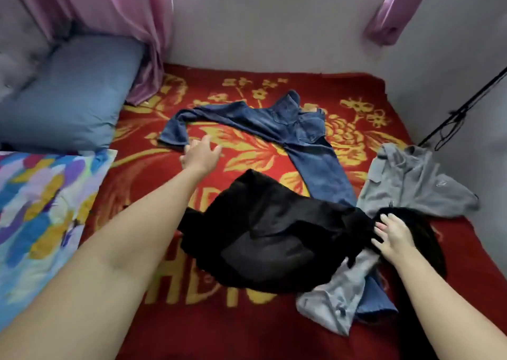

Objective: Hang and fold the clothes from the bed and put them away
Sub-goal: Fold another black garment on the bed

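Note:
Blue jeans (277, 123) lie spread across the red and gold blanket (153, 329), one leg bent toward the left. My left hand (200, 155) is stretched out with fingers apart just below that leg's hem, holding nothing. A crumpled black garment (269, 236) lies in the middle, partly over the other jeans leg. A grey shirt (411, 184) lies at the right, and a pale grey-blue shirt (337, 299) pokes out under the black garment. My right hand (395, 237) rests flat with fingers apart on another dark cloth (422, 230) at the right.
A blue pillow (74, 90) and a colourful patterned pillow (35, 211) lie at the left. Pink curtains (129, 24) hang at the back left and back right. White walls close in the bed at the back and right, where a black rod (463, 109) leans.

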